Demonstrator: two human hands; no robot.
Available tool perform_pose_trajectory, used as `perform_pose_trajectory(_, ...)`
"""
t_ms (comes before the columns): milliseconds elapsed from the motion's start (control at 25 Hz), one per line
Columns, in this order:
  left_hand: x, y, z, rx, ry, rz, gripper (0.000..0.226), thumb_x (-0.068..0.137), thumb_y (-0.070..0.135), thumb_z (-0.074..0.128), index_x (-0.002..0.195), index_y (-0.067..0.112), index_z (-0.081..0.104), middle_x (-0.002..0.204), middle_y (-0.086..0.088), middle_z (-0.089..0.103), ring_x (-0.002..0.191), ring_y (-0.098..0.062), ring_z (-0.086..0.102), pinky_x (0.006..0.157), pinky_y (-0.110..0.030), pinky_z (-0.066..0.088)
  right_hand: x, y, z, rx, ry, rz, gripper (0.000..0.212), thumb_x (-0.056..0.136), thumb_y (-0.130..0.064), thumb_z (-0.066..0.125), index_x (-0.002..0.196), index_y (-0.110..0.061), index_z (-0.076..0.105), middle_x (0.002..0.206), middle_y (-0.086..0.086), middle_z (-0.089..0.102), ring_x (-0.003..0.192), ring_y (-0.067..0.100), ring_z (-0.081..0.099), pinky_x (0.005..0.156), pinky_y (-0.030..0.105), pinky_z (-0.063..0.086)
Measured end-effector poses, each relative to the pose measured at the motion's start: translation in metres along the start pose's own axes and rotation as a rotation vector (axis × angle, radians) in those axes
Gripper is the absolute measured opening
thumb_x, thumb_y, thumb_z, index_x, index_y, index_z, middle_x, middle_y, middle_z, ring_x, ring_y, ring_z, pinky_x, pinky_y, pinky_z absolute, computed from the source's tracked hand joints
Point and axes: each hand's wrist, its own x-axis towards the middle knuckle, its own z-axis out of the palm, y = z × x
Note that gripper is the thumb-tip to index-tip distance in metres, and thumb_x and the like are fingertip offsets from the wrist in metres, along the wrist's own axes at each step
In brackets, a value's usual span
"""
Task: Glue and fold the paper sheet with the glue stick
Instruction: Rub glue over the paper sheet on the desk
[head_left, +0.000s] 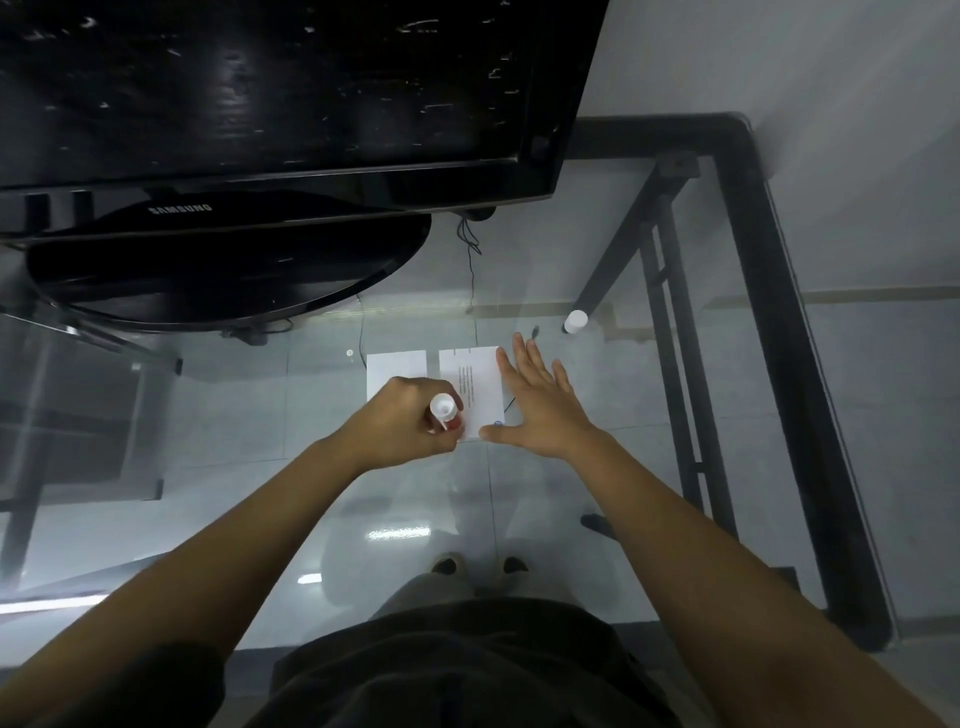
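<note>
While the glass table is spreading out under everything, its black frame is running along the right edge and the far corner, well right of the hands, and floor tiles are showing through the top. A black monitor on a round stand is taking up the far left, beyond the fisted hand, with thin cables trailing from it toward the paper. Bare glass is lying open between the hands and the near edge, and to the left of the fist. The paper is lying flat on the glass between the two hands, its far edge clear, with a line of small print on the right part. The right hand is lying spread and flat, fingers wide, pressing the paper's right edge. The left hand is closing in a fist around the glue stick, which is standing over the paper's near left part. A white cap is standing on the glass beyond the right hand, apart from it.
</note>
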Motion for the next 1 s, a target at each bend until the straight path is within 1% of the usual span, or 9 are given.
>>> perform_pose_trajectory(160,0.021,-0.008,-0.011,-0.011,0.031,-0.091,0.017,0.071,0.022,0.073,0.083,0.012,0.064,0.081,-0.003,0.069,0.073,-0.017,0.063,0.066,-0.032,0.053,0.000,-0.001,-0.002,0.002,-0.010,-0.001,0.105,0.078,-0.056,0.061,0.146,-0.021,-0.010,0.154,0.003,-0.024,0.139,0.017,-0.024,0.111,0.040,-0.014)
perform_pose_trajectory(320,0.056,-0.015,-0.031,0.053,0.128,-0.150,0.020,0.074,0.027,0.074,0.087,0.015,0.064,0.081,0.001,0.066,0.074,-0.014,0.059,0.063,-0.020,0.041,0.001,-0.002,-0.002,0.002,-0.010,0.004,0.105,0.077,-0.055,0.062,0.146,-0.021,-0.011,0.154,0.003,-0.024,0.140,0.018,-0.024,0.108,0.038,-0.017)
perform_pose_trajectory(440,0.057,-0.015,-0.039,-0.020,0.230,-0.149,0.017,0.074,0.027,0.074,0.085,0.019,0.064,0.076,0.008,0.065,0.068,-0.004,0.058,0.056,-0.008,0.038,0.002,-0.001,0.001,0.006,-0.005,0.002,0.106,0.077,-0.057,0.062,0.145,-0.022,-0.011,0.154,0.002,-0.024,0.139,0.016,-0.025,0.106,0.035,-0.019)
perform_pose_trajectory(520,0.045,-0.015,-0.033,-0.269,0.295,-0.180,0.016,0.074,0.031,0.074,0.085,0.024,0.064,0.077,0.012,0.067,0.070,0.000,0.061,0.059,-0.007,0.045,0.003,0.000,0.002,0.002,-0.009,0.004,0.107,0.076,-0.058,0.061,0.145,-0.022,-0.012,0.153,0.002,-0.026,0.138,0.015,-0.026,0.106,0.035,-0.019)
perform_pose_trajectory(640,0.023,-0.016,-0.011,-0.935,0.375,-0.414,0.017,0.081,0.038,0.067,0.082,0.021,0.065,0.070,0.009,0.066,0.067,-0.009,0.061,0.061,-0.014,0.052,0.005,0.001,0.003,-0.003,-0.011,0.000,0.108,0.076,-0.058,0.061,0.145,-0.022,-0.014,0.153,0.001,-0.027,0.137,0.014,-0.028,0.106,0.036,-0.019)
perform_pose_trajectory(720,0.022,-0.015,-0.004,-1.353,0.417,-0.576,0.014,0.084,0.029,0.066,0.079,0.015,0.066,0.063,0.003,0.060,0.056,-0.008,0.058,0.057,-0.015,0.052,0.005,0.002,0.004,-0.001,-0.008,-0.003,0.108,0.076,-0.059,0.061,0.145,-0.023,-0.014,0.153,0.000,-0.027,0.136,0.013,-0.029,0.106,0.036,-0.019)
perform_pose_trajectory(800,0.030,-0.014,-0.007,-1.526,0.448,-0.646,0.004,0.085,0.014,0.064,0.088,0.012,0.066,0.069,-0.002,0.066,0.059,-0.010,0.065,0.057,-0.017,0.053,0.006,0.002,0.005,0.001,-0.005,-0.006,0.108,0.076,-0.060,0.060,0.145,-0.023,-0.014,0.153,0.000,-0.027,0.134,0.011,-0.031,0.106,0.037,-0.020)
perform_pose_trajectory(920,0.051,-0.009,-0.017,-1.420,0.375,-0.590,0.008,0.085,0.012,0.060,0.092,0.017,0.062,0.083,-0.005,0.074,0.077,-0.017,0.072,0.059,-0.023,0.054,0.006,0.003,0.006,0.000,0.007,-0.008,0.108,0.075,-0.062,0.059,0.144,-0.024,-0.015,0.153,0.000,-0.026,0.129,0.008,-0.035,0.105,0.037,-0.020)
perform_pose_trajectory(1000,0.066,-0.001,-0.022,-1.184,0.239,-0.546,0.008,0.088,0.024,0.057,0.095,0.020,0.057,0.096,-0.003,0.072,0.085,-0.015,0.068,0.067,-0.026,0.049,0.006,0.003,0.007,0.005,0.012,-0.010,0.108,0.075,-0.063,0.058,0.144,-0.025,-0.015,0.153,0.000,-0.026,0.130,0.008,-0.034,0.105,0.037,-0.020)
